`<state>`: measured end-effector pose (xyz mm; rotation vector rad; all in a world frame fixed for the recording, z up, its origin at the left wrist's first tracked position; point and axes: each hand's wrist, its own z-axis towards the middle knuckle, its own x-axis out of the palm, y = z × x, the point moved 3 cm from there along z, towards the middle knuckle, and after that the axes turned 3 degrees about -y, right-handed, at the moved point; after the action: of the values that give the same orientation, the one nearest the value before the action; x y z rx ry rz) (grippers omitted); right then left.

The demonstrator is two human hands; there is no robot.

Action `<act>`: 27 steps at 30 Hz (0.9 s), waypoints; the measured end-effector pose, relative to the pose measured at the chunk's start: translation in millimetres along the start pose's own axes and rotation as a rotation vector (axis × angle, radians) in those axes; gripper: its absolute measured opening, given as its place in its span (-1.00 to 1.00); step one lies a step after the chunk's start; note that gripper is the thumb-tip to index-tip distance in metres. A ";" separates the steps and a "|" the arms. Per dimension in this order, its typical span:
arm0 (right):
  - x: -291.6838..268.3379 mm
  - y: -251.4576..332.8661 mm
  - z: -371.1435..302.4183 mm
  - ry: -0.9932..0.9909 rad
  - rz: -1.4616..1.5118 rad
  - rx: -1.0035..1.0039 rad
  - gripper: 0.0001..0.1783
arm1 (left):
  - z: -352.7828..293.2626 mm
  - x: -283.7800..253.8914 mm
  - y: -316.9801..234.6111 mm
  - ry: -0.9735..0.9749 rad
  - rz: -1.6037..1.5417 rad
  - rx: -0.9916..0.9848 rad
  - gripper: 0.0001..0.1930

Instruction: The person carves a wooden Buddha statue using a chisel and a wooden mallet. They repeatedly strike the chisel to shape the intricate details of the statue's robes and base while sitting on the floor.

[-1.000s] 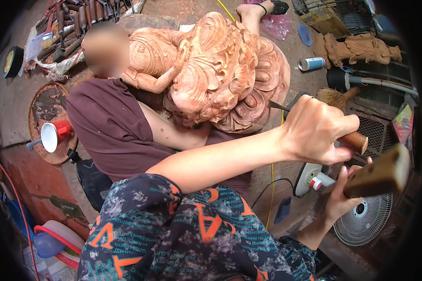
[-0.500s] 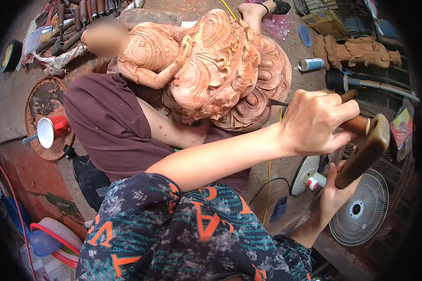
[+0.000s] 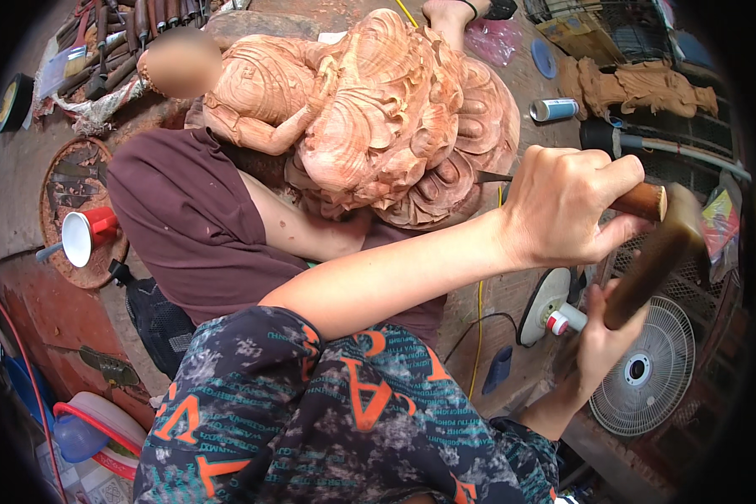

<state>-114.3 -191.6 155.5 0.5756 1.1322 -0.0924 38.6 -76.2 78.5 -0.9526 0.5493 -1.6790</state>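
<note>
A carved wooden statue [image 3: 378, 126] of a seated figure lies on its side across my lap, its petalled base to the right. My left hand [image 3: 567, 202] is closed around the wooden handle [image 3: 643, 202] of a chisel, the blade [image 3: 494, 177] pointing left with its tip at the petals of the base. Beyond the handle's butt end, my right hand [image 3: 609, 340] grips a brown wooden mallet [image 3: 657, 256]. The mallet is blurred by motion, and a small gap shows between it and the handle.
Many carving tools [image 3: 143, 29] lie at the upper left. A red cup [image 3: 99, 233] rests on a round chip-strewn tray [image 3: 46, 223]. To the right are a fan [image 3: 676, 370], a spray can [image 3: 554, 110], a disc sander [image 3: 546, 307] and another wooden carving [image 3: 638, 86]. A yellow cord [image 3: 480, 344] runs across the floor.
The mallet has shifted right, away from the chisel's butt end, opening a gap there. My left hand and the chisel have stayed nearly in place; the whole view has shifted slightly.
</note>
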 end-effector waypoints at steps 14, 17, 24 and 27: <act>9.1 -29.3 -84.4 -0.049 0.266 -0.088 -0.27 | -74.7 -17.8 -50.1 0.465 -0.206 0.324 -0.72; 12.9 -18.9 -91.1 -0.055 0.241 -0.165 -0.25 | -76.8 -24.2 -48.8 0.504 -0.188 0.330 -0.67; 22.3 -16.5 -101.3 0.000 0.147 -0.230 -0.32 | -71.1 -51.6 -47.1 0.551 -0.213 0.394 -0.62; 28.3 -11.5 -103.5 0.033 0.235 -0.048 -0.35 | -65.6 -78.7 -31.5 0.477 -0.279 0.237 -0.66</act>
<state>-191.5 -146.0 95.6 0.6655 1.0878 0.1465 -24.7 1.1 39.8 -0.4675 0.5283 -2.1884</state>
